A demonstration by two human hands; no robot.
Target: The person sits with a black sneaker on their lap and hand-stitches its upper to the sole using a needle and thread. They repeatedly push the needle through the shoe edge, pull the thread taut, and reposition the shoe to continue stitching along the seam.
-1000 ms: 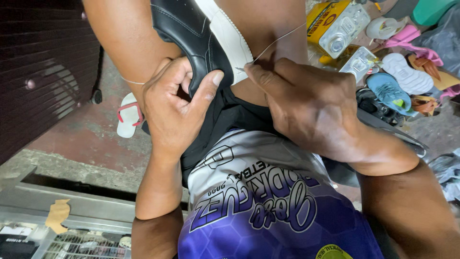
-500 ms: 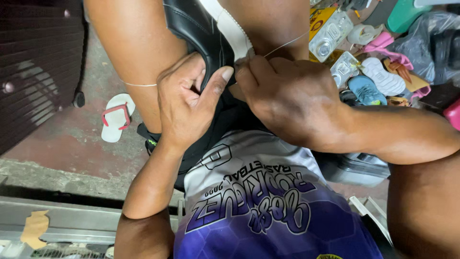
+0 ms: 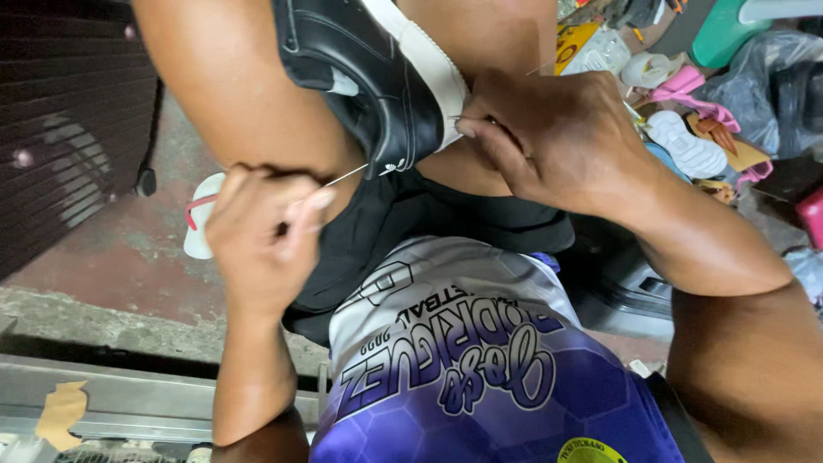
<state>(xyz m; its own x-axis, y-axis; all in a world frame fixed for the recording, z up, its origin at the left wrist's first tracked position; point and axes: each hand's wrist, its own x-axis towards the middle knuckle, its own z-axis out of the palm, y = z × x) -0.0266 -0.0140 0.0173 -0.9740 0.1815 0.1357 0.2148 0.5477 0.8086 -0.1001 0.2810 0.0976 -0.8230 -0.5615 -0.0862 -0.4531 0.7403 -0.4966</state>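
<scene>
You are looking down at a black shoe with a white sole, wedged between your bare knees above your lap. Half a second ago your left hand pressed against the shoe's side; now it has pulled down and away to the left, fingers pinched together on a thin thread that runs taut back to the shoe's lower edge. That suggests a stitch being drawn tight. Your right hand has stayed at the sole's edge, thumb and fingers closed together there on something thin; whether it is a needle cannot be told.

To your right on the floor lies a pile of shoes and soles, with a grey plastic bag behind; its contents are not visible. A white sandal with red straps lies on the floor to your left.
</scene>
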